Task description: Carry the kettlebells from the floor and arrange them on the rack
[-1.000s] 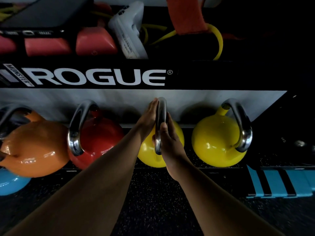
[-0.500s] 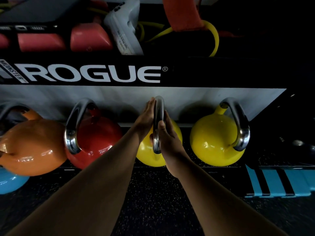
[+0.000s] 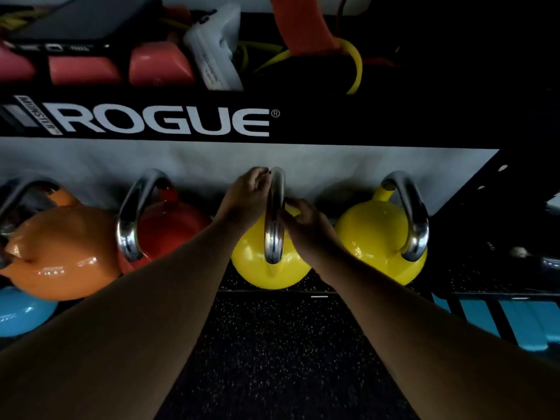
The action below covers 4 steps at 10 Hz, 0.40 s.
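A yellow kettlebell (image 3: 254,268) with a steel handle (image 3: 274,237) sits on the low shelf of the black ROGUE rack (image 3: 333,122), its handle edge-on to me. My left hand (image 3: 245,198) is curled against the left side and top of that handle. My right hand (image 3: 309,225) is curled against its right side. In the same row stand a second yellow kettlebell (image 3: 372,234) on the right, and a red kettlebell (image 3: 169,228) and an orange kettlebell (image 3: 60,253) on the left. A blue kettlebell (image 3: 21,313) lies lower, at the far left.
The upper shelf holds pink blocks (image 3: 154,68), a white device (image 3: 215,56), a dark phone (image 3: 85,22), an orange band (image 3: 300,25) and yellow cord. Black speckled rubber floor (image 3: 272,344) lies below me. A blue-and-black striped object (image 3: 515,319) sits at lower right.
Both hands were pressed flat on either side of the handle; now their fingers are curled on it. The kettlebell itself has hardly moved.
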Available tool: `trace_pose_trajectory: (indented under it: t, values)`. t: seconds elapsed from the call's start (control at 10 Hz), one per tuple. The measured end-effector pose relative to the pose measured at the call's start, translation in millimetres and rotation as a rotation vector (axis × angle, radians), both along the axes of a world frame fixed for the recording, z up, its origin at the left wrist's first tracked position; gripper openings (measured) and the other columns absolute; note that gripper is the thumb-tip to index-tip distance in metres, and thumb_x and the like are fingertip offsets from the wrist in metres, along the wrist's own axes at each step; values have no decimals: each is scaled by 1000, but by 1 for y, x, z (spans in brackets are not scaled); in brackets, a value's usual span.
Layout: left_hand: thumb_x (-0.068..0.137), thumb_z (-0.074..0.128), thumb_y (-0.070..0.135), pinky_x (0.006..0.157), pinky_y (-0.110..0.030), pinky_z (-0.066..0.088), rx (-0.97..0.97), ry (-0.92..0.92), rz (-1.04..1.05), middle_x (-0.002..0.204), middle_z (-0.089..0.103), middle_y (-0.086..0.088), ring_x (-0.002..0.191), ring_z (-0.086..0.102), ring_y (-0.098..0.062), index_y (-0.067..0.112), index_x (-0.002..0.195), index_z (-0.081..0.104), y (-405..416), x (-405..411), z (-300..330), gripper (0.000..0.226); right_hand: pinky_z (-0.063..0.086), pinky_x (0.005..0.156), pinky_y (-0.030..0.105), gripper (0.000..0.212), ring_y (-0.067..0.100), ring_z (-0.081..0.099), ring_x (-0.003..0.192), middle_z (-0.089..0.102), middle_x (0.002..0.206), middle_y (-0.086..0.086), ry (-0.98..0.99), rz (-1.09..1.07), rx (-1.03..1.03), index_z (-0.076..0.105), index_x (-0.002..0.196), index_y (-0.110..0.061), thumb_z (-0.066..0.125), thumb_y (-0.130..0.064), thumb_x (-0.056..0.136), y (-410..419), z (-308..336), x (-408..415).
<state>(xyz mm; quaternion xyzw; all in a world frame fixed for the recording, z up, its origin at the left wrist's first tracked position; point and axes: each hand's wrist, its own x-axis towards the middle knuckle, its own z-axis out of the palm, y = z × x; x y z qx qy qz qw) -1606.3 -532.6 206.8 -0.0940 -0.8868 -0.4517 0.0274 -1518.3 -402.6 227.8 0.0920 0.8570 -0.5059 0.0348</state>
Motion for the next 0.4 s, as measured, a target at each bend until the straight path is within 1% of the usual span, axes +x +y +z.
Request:
trace_pose_trajectory:
  t: [0.1,0.2,0.3,0.4]
  values:
    - [94,46,42,90,-34,47,-198,160,-68,125,63,-6,115,59,-24,25,123,58,-9,20,21,36,53,84,35,28,25,66,101,73,109,6,104,19,267,65,115,-23,59,-32,89,29,4,6]
    - [94,43,45,89,-39,49,-398,252,-123,121,63,-2,110,59,-23,27,118,58,-10,43,32,33,53,86,38,20,28,66,101,72,107,7,155,27,351,67,104,-22,60,-27,86,52,6,18]
    - [92,51,37,96,-38,40,-639,341,-231,124,61,1,115,56,-24,26,121,56,-3,84,51,32,52,87,41,20,29,64,103,70,110,4,202,79,428,64,103,-25,57,-28,85,83,21,44]
    - [90,57,37,97,-39,41,-714,301,-229,123,64,-2,113,58,-26,25,125,56,6,108,63,37,51,89,40,21,28,64,104,70,110,1,230,108,511,63,105,-29,55,-32,86,98,34,62]
